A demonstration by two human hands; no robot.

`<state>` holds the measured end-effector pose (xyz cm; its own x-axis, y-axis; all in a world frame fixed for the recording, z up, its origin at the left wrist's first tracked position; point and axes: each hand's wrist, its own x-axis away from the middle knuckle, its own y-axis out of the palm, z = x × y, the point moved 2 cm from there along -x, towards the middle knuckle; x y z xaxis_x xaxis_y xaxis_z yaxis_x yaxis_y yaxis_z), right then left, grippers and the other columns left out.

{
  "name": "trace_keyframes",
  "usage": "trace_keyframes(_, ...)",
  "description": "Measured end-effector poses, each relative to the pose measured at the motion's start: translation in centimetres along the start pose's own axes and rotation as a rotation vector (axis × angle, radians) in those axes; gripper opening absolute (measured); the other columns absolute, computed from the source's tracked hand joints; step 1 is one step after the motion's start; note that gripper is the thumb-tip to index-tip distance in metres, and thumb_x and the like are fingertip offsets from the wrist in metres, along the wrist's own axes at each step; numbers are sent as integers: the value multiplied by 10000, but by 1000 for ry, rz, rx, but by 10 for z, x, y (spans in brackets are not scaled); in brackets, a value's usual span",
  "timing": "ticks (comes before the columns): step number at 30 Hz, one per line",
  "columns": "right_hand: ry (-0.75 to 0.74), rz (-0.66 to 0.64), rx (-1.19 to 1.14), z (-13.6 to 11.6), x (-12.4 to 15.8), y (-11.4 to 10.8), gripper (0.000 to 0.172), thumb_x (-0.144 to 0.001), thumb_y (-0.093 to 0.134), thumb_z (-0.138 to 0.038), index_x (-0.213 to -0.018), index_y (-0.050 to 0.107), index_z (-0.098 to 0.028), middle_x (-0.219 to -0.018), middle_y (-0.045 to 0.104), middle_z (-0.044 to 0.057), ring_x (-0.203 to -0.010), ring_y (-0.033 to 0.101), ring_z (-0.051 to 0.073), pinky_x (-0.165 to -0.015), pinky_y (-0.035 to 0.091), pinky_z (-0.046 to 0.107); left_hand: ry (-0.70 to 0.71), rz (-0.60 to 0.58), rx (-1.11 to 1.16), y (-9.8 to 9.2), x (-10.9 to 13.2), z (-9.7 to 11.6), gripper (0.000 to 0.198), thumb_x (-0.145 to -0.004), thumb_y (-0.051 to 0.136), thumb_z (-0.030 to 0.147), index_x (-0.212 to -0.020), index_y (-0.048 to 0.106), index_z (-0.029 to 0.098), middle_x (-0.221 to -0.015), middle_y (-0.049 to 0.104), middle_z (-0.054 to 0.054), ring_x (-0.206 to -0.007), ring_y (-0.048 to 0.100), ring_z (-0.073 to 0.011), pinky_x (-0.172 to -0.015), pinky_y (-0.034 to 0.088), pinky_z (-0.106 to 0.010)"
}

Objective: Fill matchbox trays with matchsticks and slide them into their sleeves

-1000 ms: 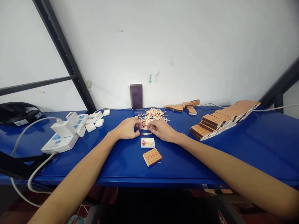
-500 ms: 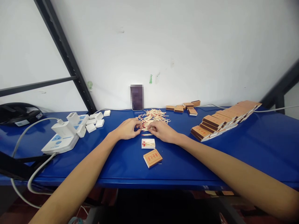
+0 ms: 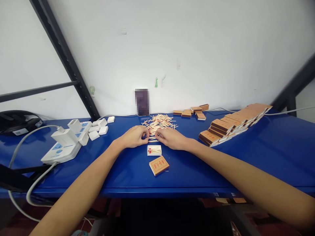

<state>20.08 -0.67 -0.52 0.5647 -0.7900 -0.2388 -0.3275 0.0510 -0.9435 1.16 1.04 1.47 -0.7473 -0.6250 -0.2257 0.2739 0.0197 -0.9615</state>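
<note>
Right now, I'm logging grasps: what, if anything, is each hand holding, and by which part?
It cannot be told: the left hand and right hand curl at the match pile, hiding anything held.

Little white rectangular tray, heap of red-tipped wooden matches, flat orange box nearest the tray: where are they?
Little white rectangular tray (image 3: 155, 154): head view, front wall.
Heap of red-tipped wooden matches (image 3: 161, 121): head view, middle of heap.
Flat orange box nearest the tray (image 3: 159, 165): head view, top face.
</note>
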Motion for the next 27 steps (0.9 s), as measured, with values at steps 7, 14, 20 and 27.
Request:
trace_keyframes(7, -13, -61, -35, 1, 8, -9, 158, -932, 446, -272, -931, 581, -188, -837, 665, 48, -696, 558, 148, -610, 324, 241, 15, -37, 76, -4, 0, 6, 98, -735, 556, 188, -759, 649, 169, -699, 593, 11, -617, 494, -109, -615, 369, -241)
trace_keyframes(14, -35, -93, 32, 0, 12, -10, 156, -949, 424, -267, -907, 552, -189, -853, 657, 71, -721, 560, 173, -608, 317, 265, -9, 19, 68, -2, 0, 5, 138, -749, 545, 196, -745, 679, 164, -637, 577, 13, -565, 473, -103, -576, 356, -239)
trace_keyframes(20, 10, -85, 62, -5, 12, -10, 155, -952, 423, -276, -916, 553, -200, -869, 666, 67, -746, 575, 181, -607, 308, 268, -21, 42, 98, 1, -2, 4, 149, -759, 542, 203, -741, 684, 162, -625, 576, 18, -553, 473, -94, -566, 352, -227)
trace_keyframes(27, 36, -47, 5, -10, 9, -9, 179, -951, 408, -286, -912, 559, -197, -864, 663, 60, -726, 553, 163, -613, 314, 255, -73, 35, 154, 1, -2, 2, 167, -758, 518, 181, -747, 682, 150, -576, 554, 31, -519, 456, -86, -552, 346, -221)
